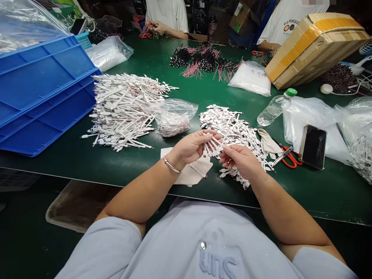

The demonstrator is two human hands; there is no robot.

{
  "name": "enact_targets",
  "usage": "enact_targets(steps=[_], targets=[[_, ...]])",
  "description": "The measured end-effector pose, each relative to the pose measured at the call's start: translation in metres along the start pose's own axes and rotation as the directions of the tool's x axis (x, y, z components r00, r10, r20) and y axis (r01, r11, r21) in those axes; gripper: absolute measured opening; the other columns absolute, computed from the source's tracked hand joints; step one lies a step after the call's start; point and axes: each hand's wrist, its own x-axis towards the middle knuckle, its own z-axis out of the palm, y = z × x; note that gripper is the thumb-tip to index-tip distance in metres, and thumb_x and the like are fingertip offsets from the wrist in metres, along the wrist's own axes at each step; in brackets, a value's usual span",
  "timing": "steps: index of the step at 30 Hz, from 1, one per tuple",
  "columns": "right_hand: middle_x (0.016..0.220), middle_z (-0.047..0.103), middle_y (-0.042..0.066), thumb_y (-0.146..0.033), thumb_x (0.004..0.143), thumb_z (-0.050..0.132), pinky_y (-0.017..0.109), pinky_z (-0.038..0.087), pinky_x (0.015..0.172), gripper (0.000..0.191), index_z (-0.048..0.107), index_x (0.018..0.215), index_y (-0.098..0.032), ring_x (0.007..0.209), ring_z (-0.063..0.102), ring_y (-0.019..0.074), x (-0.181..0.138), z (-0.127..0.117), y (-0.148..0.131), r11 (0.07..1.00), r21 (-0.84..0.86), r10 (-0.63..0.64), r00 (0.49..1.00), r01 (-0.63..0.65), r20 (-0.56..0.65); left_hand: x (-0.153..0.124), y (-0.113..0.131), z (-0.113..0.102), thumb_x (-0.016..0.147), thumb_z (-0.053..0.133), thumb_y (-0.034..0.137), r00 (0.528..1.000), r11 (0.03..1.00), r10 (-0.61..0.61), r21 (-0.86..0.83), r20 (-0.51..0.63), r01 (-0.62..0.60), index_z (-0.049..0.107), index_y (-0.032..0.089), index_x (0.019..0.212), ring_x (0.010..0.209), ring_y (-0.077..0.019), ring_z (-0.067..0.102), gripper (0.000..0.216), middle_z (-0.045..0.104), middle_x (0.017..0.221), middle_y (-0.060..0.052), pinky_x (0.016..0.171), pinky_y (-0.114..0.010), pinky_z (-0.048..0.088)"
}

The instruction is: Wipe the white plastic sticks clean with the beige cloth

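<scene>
The left hand (190,147) and right hand (240,159) grip white cables (213,146); the one-o'clock pile (228,122) seems pending, the ten-o'clock heap (123,110) possibly done.

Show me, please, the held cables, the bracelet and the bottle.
Held cables (214,147): head view, middle of the fanned bunch.
Bracelet (172,167): head view, on its band.
Bottle (273,110): head view, middle of the clear body.
</scene>
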Motion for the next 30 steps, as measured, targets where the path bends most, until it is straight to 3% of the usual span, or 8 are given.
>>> enact_targets(steps=[4, 7, 11, 19, 22, 25, 27, 30], targets=[[0.043, 0.047, 0.003, -0.081, 0.069, 0.063, 0.016, 0.030, 0.033, 0.070, 0.057, 0.053, -0.013, 0.036, 0.041, 0.0089, -0.004, 0.001, -0.002, 0.997, -0.072, -0.003, 0.999, 0.001, -0.033, -0.006, -0.007, 0.006, 0.081, 0.063, 0.018, 0.949, 0.942, 0.307, 0.158, -0.064, -0.295, 0.064, 0.015, 0.092, 0.085, -0.0144, 0.065, 0.012, 0.070, 0.092, -0.005, 0.079, -0.026, 0.049], [0.064, 0.060, 0.009, -0.091, 0.067, 0.052, 0.019, 0.046, 0.045, 0.080, 0.065, 0.071, -0.012, 0.055, 0.059, 0.0170, -0.008, 0.006, -0.003, 0.990, 0.059, 0.110, 0.970, -0.126, 0.217, -0.019, -0.015, 0.016, 0.080, 0.064, 0.022, 0.866, 0.788, 0.498, 0.394, 0.044, -0.473, 0.066, 0.019, 0.099, 0.096, -0.0163, 0.062, 0.019, 0.069, 0.098, -0.005, 0.090, -0.027, 0.045], [0.094, 0.063, 0.009, -0.087, 0.072, 0.055, 0.030, 0.053, 0.075, 0.078, 0.064, 0.104, -0.016, 0.089, 0.061, 0.0230, -0.012, 0.009, -0.003, 0.941, 0.304, 0.012, 0.913, -0.148, 0.407, -0.034, -0.018, 0.028, 0.074, 0.066, 0.014, 0.897, 0.667, 0.341, 0.599, 0.282, -0.442, 0.064, 0.022, 0.113, 0.105, -0.0205, 0.060, 0.040, 0.068, 0.106, -0.006, 0.095, -0.029, 0.043], [0.087, 0.064, 0.010, -0.049, 0.076, 0.082, 0.020, 0.053, 0.066, 0.044, 0.069, 0.090, -0.010, 0.077, 0.063, 0.0174, -0.008, 0.003, -0.002, 0.889, 0.344, 0.108, 0.868, -0.302, 0.484, -0.036, -0.015, 0.025, 0.058, 0.081, 0.017, 0.846, 0.541, 0.288, 0.652, 0.449, -0.530, 0.044, 0.020, 0.135, 0.128, -0.0299, 0.044, 0.086, 0.057, 0.128, -0.015, 0.113, -0.044, 0.017], [0.083, 0.064, 0.010, -0.046, 0.075, 0.083, 0.017, 0.052, 0.062, 0.043, 0.069, 0.092, -0.009, 0.070, 0.063, 0.0146, -0.007, 0.002, -0.002, 0.869, 0.365, 0.148, 0.880, -0.333, 0.451, -0.036, -0.019, 0.023, 0.064, 0.076, 0.015, 0.841, 0.593, 0.379, 0.597, 0.385, -0.540, 0.042, 0.024, 0.136, 0.132, -0.0290, 0.039, 0.080, 0.048, 0.137, -0.015, 0.112, -0.041, 0.022], [0.081, 0.065, 0.009, -0.046, 0.072, 0.085, 0.016, 0.053, 0.061, 0.045, 0.070, 0.093, -0.010, 0.069, 0.063, 0.0146, -0.007, 0.002, -0.003, 0.859, 0.379, 0.182, 0.899, -0.343, 0.399, -0.032, -0.017, 0.023, 0.066, 0.074, 0.013, 0.859, 0.722, 0.501, 0.495, 0.108, -0.483, 0.033, 0.032, 0.141, 0.135, -0.0240, 0.033, 0.087, 0.040, 0.144, -0.008, 0.107, -0.033, 0.030], [0.084, 0.065, 0.010, -0.046, 0.072, 0.085, 0.015, 0.053, 0.060, 0.044, 0.070, 0.093, -0.010, 0.071, 0.064, 0.0152, -0.007, 0.002, -0.002, 0.861, 0.385, 0.176, 0.904, -0.333, 0.389, -0.027, -0.015, 0.022, 0.068, 0.073, 0.012, 0.913, 0.858, 0.405, 0.366, -0.048, -0.361, 0.019, 0.035, 0.145, 0.127, -0.0196, 0.044, 0.097, 0.046, 0.138, -0.007, 0.099, -0.029, 0.038], [0.087, 0.065, 0.011, -0.048, 0.073, 0.084, 0.015, 0.053, 0.061, 0.044, 0.070, 0.089, -0.010, 0.072, 0.064, 0.0150, -0.007, 0.002, 0.000, 0.869, 0.383, 0.150, 0.905, -0.313, 0.398, -0.021, -0.013, 0.017, 0.071, 0.073, 0.017, 0.999, 0.977, 0.038, 0.209, -0.010, -0.035, 0.015, 0.025, 0.146, 0.079, -0.0135, 0.063, 0.095, 0.066, 0.098, -0.005, 0.073, -0.025, 0.048]])
